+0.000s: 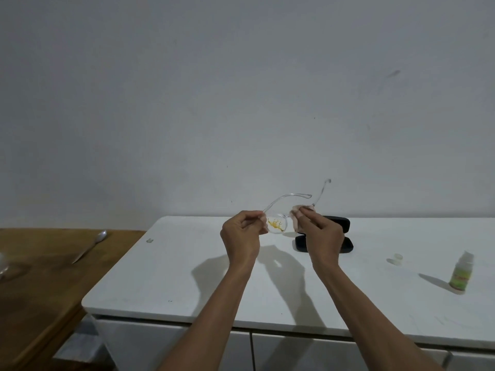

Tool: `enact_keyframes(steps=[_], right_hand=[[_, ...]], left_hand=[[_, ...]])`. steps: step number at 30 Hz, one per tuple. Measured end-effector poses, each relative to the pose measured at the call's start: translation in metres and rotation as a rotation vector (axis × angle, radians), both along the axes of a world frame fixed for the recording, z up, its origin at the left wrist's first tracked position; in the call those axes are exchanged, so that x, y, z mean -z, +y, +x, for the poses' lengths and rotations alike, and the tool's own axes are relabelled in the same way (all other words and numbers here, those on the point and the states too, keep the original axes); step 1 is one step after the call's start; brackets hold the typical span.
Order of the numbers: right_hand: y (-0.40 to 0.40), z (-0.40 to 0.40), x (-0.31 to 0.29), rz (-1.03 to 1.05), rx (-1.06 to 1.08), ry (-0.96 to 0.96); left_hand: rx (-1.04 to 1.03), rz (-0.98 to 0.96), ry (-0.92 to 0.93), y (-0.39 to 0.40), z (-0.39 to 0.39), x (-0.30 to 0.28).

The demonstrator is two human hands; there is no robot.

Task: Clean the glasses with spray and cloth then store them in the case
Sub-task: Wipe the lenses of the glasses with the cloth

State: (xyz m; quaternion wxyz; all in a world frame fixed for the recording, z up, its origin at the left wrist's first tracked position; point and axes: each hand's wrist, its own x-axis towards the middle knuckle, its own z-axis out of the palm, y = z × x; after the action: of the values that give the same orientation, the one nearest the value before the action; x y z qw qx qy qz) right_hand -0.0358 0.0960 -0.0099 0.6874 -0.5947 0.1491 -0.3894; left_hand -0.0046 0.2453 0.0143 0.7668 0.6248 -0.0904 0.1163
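We have the clear-framed glasses (pixel 278 223) held up above the white desk (pixel 166 277), both temples unfolded and pointing away from us. Our left hand (pixel 242 236) pinches the frame at its left end, fingers pressed together on the hinge; our right hand (pixel 320 236) pinches a pale pink cloth (pixel 296 223) around the other lens. The left lens carries a yellow-orange smear — untouched, by the look of it — so we judge the wiping only half begun.

To do it well, we should keep the left grip on the frame rather than the lens, sandwich each lens in the cloth from both sides, and rub lightly in small circles; a fresh fold of cloth for the smeared lens would avoid spreading the stain.

Counted: one pair of glasses, one cloth, one black case (pixel 336 236) lying open behind our right hand, one spray bottle (pixel 461 273) standing well to the right, one small clear cap (pixel 396 258) near it (probably the bottle's), and one spoon (pixel 89 246) on the wooden table (pixel 40 303).
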Motion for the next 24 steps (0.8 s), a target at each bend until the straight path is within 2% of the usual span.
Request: enact_keyframes(steps=[5,10,12,17,20,24], right_hand=[[-0.009,-0.013,0.009,-0.203,-0.171,0.104],[-0.008,-0.028,0.002,-0.315,-0.28,0.094],[-0.008,-0.029,0.003,-0.4,-0.244,0.12],[-0.014,-0.02,0.012,-0.651,0.001,0.265],[-0.016,-0.017,0.015,-0.652,0.076,0.286],[-0.012,-0.023,0.011,-0.475,-0.044,0.19]], left_hand=[[-0.022,-0.009,0.062,0.014,0.009,0.003],[-0.015,-0.056,0.082,0.022,0.011,0.005],[-0.014,-0.066,0.078,0.022,0.01,0.004],[-0.019,-0.068,0.08,0.021,0.007,0.004],[-0.016,-0.089,0.097,0.02,0.004,0.005],[0.001,-0.116,0.118,0.018,0.0,0.003]])
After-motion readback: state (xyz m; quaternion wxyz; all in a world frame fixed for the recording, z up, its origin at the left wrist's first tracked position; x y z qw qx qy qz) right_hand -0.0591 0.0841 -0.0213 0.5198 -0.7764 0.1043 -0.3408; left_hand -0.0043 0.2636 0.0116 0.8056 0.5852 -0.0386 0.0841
